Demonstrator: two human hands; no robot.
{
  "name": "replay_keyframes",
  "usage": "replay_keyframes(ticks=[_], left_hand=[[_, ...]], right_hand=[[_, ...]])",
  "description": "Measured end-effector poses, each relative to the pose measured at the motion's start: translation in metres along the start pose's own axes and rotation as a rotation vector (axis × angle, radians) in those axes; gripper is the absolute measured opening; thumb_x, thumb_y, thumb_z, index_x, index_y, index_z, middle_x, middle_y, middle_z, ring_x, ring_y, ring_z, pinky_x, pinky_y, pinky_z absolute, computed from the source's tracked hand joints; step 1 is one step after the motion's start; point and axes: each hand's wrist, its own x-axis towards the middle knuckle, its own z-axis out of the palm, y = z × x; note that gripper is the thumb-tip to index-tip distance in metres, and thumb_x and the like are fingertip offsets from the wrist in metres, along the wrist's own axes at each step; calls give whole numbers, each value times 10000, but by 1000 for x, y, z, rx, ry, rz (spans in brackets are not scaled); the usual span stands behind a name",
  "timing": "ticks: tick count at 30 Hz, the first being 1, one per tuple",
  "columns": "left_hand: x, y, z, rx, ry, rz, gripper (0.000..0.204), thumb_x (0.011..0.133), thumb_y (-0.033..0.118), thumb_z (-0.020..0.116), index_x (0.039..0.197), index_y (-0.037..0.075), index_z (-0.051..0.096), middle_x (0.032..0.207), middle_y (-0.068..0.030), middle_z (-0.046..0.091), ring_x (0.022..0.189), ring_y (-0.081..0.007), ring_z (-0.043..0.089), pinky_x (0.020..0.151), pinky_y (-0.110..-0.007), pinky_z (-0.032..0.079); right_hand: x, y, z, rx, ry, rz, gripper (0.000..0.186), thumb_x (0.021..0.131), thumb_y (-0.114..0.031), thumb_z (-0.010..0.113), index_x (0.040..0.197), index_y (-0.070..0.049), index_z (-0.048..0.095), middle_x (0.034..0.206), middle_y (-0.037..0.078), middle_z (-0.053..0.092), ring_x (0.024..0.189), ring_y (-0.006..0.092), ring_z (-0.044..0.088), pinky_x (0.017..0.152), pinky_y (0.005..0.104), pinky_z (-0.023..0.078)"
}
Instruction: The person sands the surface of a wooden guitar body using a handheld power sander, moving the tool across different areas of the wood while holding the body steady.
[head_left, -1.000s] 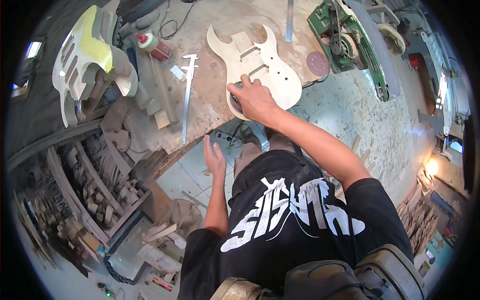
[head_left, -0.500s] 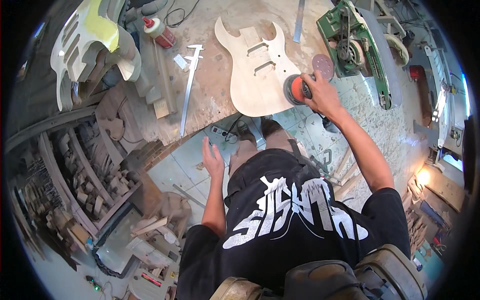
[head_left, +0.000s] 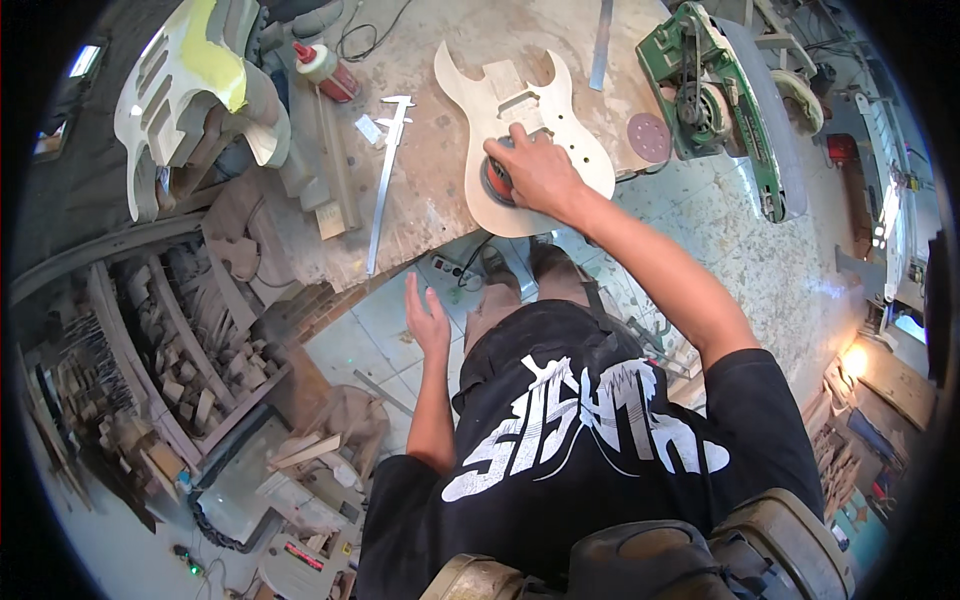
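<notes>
Right hand [head_left: 540, 172] clamped on a sander [head_left: 497, 182] atop the stiff, light-looking guitar body [head_left: 520, 130] near the tabletop [head_left: 430, 200] edge; left hand [head_left: 428, 318] hangs open.

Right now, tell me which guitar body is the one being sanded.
The bare wood guitar body lying flat on the bench, under the right hand and its sander. The other body, white and yellow, sits untouched at the far left.

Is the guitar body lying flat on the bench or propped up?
Flat: the guitar body lies face-up on the workbench, right hand pressing a sander onto it.
</notes>
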Motion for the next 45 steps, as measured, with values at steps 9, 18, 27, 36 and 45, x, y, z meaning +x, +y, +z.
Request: replay_keyframes(ticks=[9, 18, 27, 36, 45], left_hand=[[-9, -15, 7, 37, -65, -28, 496, 1091, 229, 561, 1521, -19, 540, 1554, -242, 567, 1443, -416, 534, 1202, -461, 408], [9, -12, 6, 29, -62, 11, 494, 1090, 221, 559, 1530, -4, 536, 1553, -235, 570, 1442, -413, 535, 1200, -462, 408], [12, -12, 2, 4, -23, 22, 490, 1083, 202, 570, 1528, -2, 543, 1548, -222, 582, 1444, -398, 539, 1201, -459, 408], [17, 4, 1, -18, 16, 9, 486, 1089, 203, 568, 1525, -12, 550, 1546, -228, 585, 1469, -385, 524, 1217, -448, 396], [52, 53, 37, 11, -109, 190, 525, 1083, 235, 553, 1539, -23, 519, 1607, -261, 502, 1539, -440, 408, 1285, -498, 300]], right_hand=[[-20, 10, 3, 16, -15, -60, 499, 838, -139, 779, 1292, -199, 579, 1250, 215, 580, 963, 475, 702, 743, 543, 619], [-64, 75, -16, -62, -42, 135, 618, 799, -131, 790, 1370, -205, 564, 1267, 223, 571, 984, 466, 701, 784, 561, 615], [-60, 58, -13, -42, -55, 166, 730, 774, -108, 801, 1444, -222, 533, 1294, 225, 559, 1003, 463, 703, 795, 546, 613], [-12, -18, 9, 30, 6, -79, 496, 812, -160, 800, 1270, -200, 612, 1188, 209, 575, 957, 444, 704, 732, 521, 609], [39, 61, -20, -5, 80, 275, 680, 854, -315, 756, 1489, -183, 552, 1328, 279, 600, 1040, 461, 724, 879, 550, 599]])
